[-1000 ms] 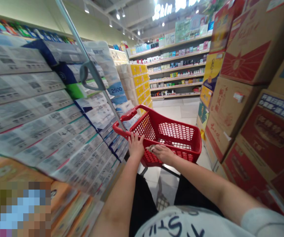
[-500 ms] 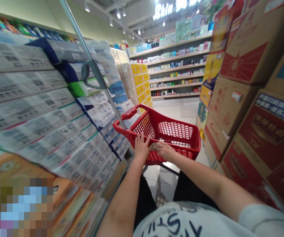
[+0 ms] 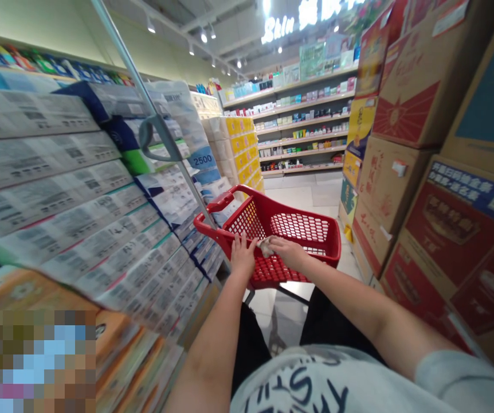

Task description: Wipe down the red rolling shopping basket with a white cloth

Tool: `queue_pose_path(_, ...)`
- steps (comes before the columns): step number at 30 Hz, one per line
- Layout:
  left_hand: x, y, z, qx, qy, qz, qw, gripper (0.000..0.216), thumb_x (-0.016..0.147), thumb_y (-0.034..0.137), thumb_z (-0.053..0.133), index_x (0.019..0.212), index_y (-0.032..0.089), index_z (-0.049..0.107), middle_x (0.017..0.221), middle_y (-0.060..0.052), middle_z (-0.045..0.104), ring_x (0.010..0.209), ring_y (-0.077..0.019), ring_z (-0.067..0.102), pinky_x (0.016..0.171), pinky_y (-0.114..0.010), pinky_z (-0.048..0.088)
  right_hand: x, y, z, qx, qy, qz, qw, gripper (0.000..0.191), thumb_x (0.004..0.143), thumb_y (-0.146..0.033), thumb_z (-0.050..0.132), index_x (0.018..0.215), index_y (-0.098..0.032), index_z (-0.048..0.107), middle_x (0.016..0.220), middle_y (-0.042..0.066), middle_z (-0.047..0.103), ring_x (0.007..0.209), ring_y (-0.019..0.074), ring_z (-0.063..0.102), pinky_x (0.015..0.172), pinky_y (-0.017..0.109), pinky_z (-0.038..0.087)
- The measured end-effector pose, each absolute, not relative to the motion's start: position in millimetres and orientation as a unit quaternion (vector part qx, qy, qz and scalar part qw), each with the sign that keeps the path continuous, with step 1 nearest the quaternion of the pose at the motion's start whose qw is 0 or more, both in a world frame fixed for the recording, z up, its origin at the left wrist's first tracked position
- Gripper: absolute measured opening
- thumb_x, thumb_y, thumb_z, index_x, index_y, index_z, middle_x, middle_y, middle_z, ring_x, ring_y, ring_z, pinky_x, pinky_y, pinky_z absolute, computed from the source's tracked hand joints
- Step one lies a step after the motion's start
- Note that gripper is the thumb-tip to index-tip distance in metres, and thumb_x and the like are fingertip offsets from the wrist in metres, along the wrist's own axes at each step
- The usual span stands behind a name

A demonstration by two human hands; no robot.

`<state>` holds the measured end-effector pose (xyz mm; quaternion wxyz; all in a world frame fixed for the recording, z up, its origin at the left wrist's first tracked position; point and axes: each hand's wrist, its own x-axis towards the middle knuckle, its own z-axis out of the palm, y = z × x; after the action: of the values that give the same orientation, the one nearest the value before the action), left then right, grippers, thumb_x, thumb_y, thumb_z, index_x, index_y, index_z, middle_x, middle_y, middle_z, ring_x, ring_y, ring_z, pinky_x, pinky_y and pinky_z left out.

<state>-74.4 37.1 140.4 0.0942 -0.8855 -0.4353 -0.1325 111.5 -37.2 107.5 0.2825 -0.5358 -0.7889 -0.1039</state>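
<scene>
A red plastic shopping basket on a wheeled frame stands in the aisle in front of me. My left hand rests on its near rim with the fingers stretched out over the edge. My right hand lies on the same rim just to the right, fingers closed over a small crumpled cloth or paper. The basket looks empty inside, as far as its mesh bottom shows.
Stacked packs of tissue paper fill the shelves close on my left, with a slanted metal pole in front of them. Piled cardboard boxes wall the right side. The tiled aisle runs ahead to shelves of bottles.
The basket and both hands have shifted a little up and left in the view as my head moved. My right hand has slid up onto the rim with the crumpled piece.
</scene>
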Motion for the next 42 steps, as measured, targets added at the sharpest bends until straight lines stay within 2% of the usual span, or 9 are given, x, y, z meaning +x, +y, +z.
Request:
queue_pose_path(3,-74,36,139,-0.883,-0.439,-0.136,0.096,0.056,0.086,0.009,0.042,0.138,0.03,0.047,0.156,-0.008,0.026,0.144,-0.0332,0.014,0.113,-0.052,0.023,115,-44,101,-0.589,-0.751,-0.12,0.275,0.054,0.086,-0.005,0.042,0.138,-0.018,0.044,0.14,0.009,0.048,0.125,0.0211,0.048,0.097,0.034,0.048)
queue_pose_path(7,-74,35,139,-0.882,-0.438,-0.144,0.094,0.055,0.086,0.009,0.041,0.138,0.028,0.048,0.155,-0.009,0.026,0.144,-0.0335,0.014,0.113,-0.052,0.024,117,-46,100,-0.58,-0.774,-0.102,0.233,0.058,0.084,-0.005,0.045,0.139,-0.022,0.043,0.141,0.008,0.047,0.118,0.0195,0.053,0.096,0.032,0.046)
queue_pose_path(13,-74,33,139,-0.883,-0.437,-0.141,0.094,0.059,0.083,0.007,0.044,0.139,0.027,0.047,0.155,-0.011,0.026,0.144,-0.0348,0.013,0.114,-0.051,0.023,113,-39,104,-0.667,-0.709,-0.074,0.217,0.045,0.092,-0.017,0.043,0.137,-0.019,0.045,0.098,0.007,0.065,0.074,0.0159,0.063,0.068,0.027,0.051)
queue_pose_path(16,-75,32,138,-0.883,-0.439,-0.138,0.095,0.06,0.083,0.007,0.045,0.14,0.028,0.046,0.156,-0.01,0.024,0.144,-0.0346,0.012,0.114,-0.051,0.023,114,-44,97,-0.647,-0.723,-0.122,0.21,0.048,0.091,-0.012,0.043,0.138,-0.02,0.045,0.107,0.009,0.064,0.084,0.0173,0.063,0.071,0.027,0.051)
queue_pose_path(21,-75,32,135,-0.882,-0.439,-0.141,0.096,0.059,0.084,0.008,0.044,0.139,0.028,0.046,0.156,-0.009,0.023,0.145,-0.0349,0.01,0.114,-0.051,0.023,120,-54,90,-0.527,-0.8,-0.204,0.202,0.048,0.092,-0.013,0.043,0.135,-0.033,0.049,0.134,0.004,0.054,0.106,0.0204,0.058,0.092,0.036,0.047)
queue_pose_path(26,-75,34,132,-0.883,-0.436,-0.144,0.097,0.061,0.083,0.008,0.046,0.14,0.028,0.044,0.156,-0.009,0.023,0.144,-0.0355,0.011,0.113,-0.053,0.022,117,-51,92,-0.649,-0.709,-0.146,0.236,0.055,0.091,-0.015,0.043,0.145,-0.026,0.035,0.124,0.008,0.06,0.089,0.0164,0.065,0.072,0.025,0.051)
queue_pose_path(31,-77,34,131,-0.884,-0.432,-0.151,0.096,0.061,0.082,0.009,0.048,0.14,0.028,0.045,0.157,-0.009,0.022,0.145,-0.0362,0.009,0.114,-0.052,0.022,120,-54,90,-0.571,-0.775,-0.191,0.189,0.056,0.086,-0.007,0.043,0.137,-0.029,0.048,0.134,0.01,0.054,0.094,0.0184,0.063,0.082,0.033,0.051)
queue_pose_path(37,-74,31,136,-0.882,-0.443,-0.137,0.088,0.063,0.081,0.009,0.049,0.141,0.027,0.044,0.157,-0.01,0.022,0.145,-0.036,0.009,0.114,-0.053,0.022,113,-52,92,-0.681,-0.683,-0.151,0.216,0.052,0.093,-0.018,0.041,0.144,-0.029,0.037,0.116,0.008,0.064,0.082,0.0162,0.064,0.068,0.025,0.05)
queue_pose_path(42,-75,31,137,-0.881,-0.444,-0.137,0.088,0.063,0.081,0.009,0.049,0.141,0.029,0.044,0.157,-0.008,0.023,0.144,-0.036,0.01,0.113,-0.054,0.023,123,-56,92,-0.566,-0.776,-0.194,0.202,0.056,0.086,-0.007,0.043,0.137,-0.03,0.047,0.126,0.008,0.058,0.095,0.0172,0.061,0.084,0.032,0.049)
